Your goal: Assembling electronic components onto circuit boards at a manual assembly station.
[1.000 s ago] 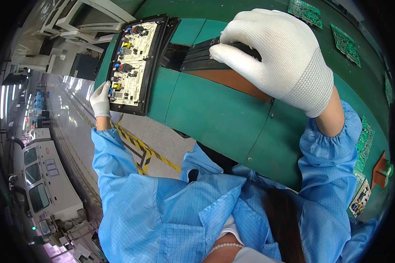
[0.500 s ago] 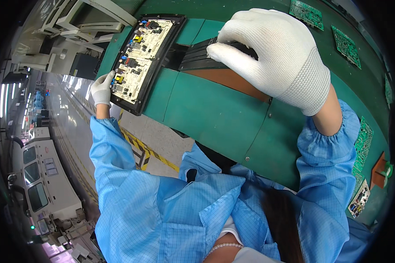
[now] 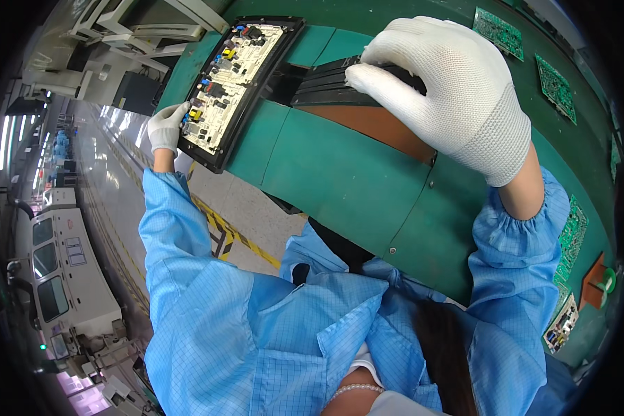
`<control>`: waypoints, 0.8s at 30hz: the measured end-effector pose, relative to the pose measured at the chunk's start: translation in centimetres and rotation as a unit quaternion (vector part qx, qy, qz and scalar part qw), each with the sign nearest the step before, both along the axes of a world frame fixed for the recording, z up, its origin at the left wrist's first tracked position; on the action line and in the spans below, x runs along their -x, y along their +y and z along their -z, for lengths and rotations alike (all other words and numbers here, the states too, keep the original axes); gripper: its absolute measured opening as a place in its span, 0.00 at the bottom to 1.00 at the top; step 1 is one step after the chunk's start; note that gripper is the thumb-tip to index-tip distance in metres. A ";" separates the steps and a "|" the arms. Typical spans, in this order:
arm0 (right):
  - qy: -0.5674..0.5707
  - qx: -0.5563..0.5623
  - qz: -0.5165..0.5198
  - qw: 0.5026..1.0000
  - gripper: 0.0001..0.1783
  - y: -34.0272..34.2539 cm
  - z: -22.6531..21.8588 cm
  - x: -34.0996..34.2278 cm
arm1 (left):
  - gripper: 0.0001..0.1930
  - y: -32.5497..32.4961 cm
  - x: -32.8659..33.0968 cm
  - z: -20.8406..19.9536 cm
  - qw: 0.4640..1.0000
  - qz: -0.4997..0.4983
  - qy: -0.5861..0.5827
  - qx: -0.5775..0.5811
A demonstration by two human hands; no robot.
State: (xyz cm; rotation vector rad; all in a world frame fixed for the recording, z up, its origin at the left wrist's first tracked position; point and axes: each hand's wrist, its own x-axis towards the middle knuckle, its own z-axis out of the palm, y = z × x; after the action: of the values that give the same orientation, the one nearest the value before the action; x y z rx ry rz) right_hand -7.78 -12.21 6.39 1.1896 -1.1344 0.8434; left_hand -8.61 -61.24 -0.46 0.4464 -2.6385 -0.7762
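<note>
Beside the frame edge [image 3: 256, 94], green bench [image 3: 340, 177] lies open.

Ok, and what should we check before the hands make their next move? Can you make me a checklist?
1. White gloves on both hands: ok.
2. Left hand at the edge of the black tray: ok.
3. Both pale circuit boards inside the tray's rim: ok.
4. Every little part pushed in properly: cannot tell, too small.
5. Right hand gripping the black stack firmly: cannot tell, fingertips partly hidden.
6. Green circuit boards apart from the right hand: ok.
</note>
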 end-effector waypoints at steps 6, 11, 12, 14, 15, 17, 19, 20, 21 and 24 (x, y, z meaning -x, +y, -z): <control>-0.006 -0.001 -0.023 1.000 0.13 -0.2 0.0 -0.1 | 0.20 0.0 0.2 0.5 1.000 -0.022 0.016 0.002; -0.087 -0.059 0.021 0.994 0.13 0.4 -1.0 -1.5 | 0.21 -1.1 0.5 1.2 0.999 -0.030 0.030 0.010; -0.104 -0.071 0.031 0.992 0.13 0.6 -1.1 -1.5 | 0.20 -0.9 0.5 1.3 0.999 -0.032 0.038 0.015; -0.138 -0.095 0.050 0.985 0.12 0.8 -1.4 -2.3 | 0.20 -0.9 0.5 1.4 0.998 -0.034 0.045 0.019; -0.154 -0.107 0.058 0.981 0.12 0.9 -1.6 -2.3 | 0.20 -1.0 0.6 1.4 0.998 -0.042 0.044 0.030; -0.186 -0.130 0.076 0.971 0.12 1.1 -2.1 -2.9 | 0.20 -1.2 0.6 1.5 0.997 -0.051 0.042 0.041; -0.218 -0.153 0.093 0.959 0.12 1.2 -2.6 -3.4 | 0.19 -1.2 0.6 1.4 0.996 -0.063 0.045 0.039; -0.234 -0.164 0.101 0.953 0.12 1.3 -2.8 -3.7 | 0.19 -1.3 0.6 1.4 0.996 -0.063 0.045 0.039; -0.249 -0.176 0.110 0.946 0.12 1.4 -3.0 -3.9 | 0.19 -1.0 0.6 1.3 0.996 -0.066 0.046 0.043; -0.295 -0.210 0.136 0.922 0.12 1.8 -3.6 -4.7 | 0.20 -0.7 0.7 1.3 0.995 -0.071 0.048 0.042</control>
State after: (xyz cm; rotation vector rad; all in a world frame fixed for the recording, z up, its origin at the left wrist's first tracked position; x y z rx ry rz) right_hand -3.12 -10.45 9.98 1.1016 -2.0076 0.7822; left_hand -9.28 -61.93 -1.76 0.5540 -2.5086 -0.6239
